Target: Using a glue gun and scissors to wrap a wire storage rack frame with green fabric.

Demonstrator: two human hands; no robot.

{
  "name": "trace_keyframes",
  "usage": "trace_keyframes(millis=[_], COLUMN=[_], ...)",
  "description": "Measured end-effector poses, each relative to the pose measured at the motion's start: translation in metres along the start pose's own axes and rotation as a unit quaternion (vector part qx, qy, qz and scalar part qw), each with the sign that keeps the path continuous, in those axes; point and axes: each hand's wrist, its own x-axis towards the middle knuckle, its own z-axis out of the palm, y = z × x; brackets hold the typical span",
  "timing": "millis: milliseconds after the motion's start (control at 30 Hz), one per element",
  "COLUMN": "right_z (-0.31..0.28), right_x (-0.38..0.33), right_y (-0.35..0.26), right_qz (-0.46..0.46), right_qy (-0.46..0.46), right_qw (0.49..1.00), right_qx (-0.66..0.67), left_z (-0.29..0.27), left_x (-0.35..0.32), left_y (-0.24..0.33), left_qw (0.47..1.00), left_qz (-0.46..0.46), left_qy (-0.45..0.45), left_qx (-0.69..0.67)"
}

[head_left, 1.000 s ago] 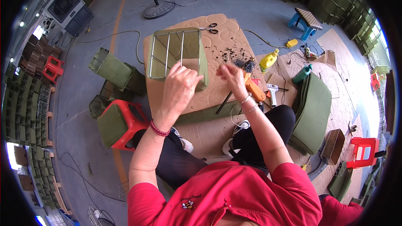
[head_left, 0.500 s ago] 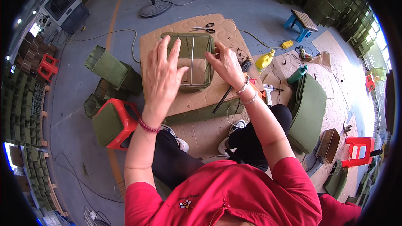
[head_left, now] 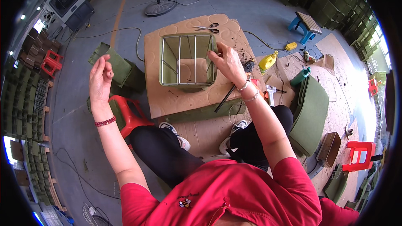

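A green felt-like box with a wire frame inside it sits on the cardboard-topped work surface. Through its open top I see a tan patch between the bars. My right hand grips the box's right rim, thumb on the inner side and fingers outside, partly hidden. Away to the left, my left hand is raised in the air with loosely bent fingers apart. Nothing shows in it. Below and behind it are green boxes and a red stool.
Scissors lie beyond the box. To the right are a black brush-like tool, a yellow bottle, a white glue gun, a green bottle and stacked green panels. A blue-legged stool stands farther off.
My left hand has left the box and swung out to the left. My right hand stays on the right rim. The wire frame now shows more fully.
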Motion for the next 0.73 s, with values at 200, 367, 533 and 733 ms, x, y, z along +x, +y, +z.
trace_keyframes(millis=[200,367,533,733], right_z=[0.005,0.005,0.005,-0.004], right_x=[-0.001,0.0,0.001,-0.005], right_y=[-0.002,0.001,0.004,0.003], right_qz=[0.009,-0.006,-0.018,-0.012], right_qy=[-0.014,-0.018,-0.026,-0.077], right_qw=[1.0,0.999,0.999,0.996], right_qx=[0.013,0.032,0.026,0.033], left_z=[-0.045,-0.007,0.099,0.118], left_x=[-0.007,0.002,0.004,0.017], left_y=[-0.07,-0.076,-0.064,-0.077], left_qw=[0.946,0.773,0.9,0.889], left_qz=[-0.16,0.128,0.206,0.097], left_qy=[-0.016,0.032,-0.008,-0.061], left_qx=[0.282,0.621,0.384,0.444])
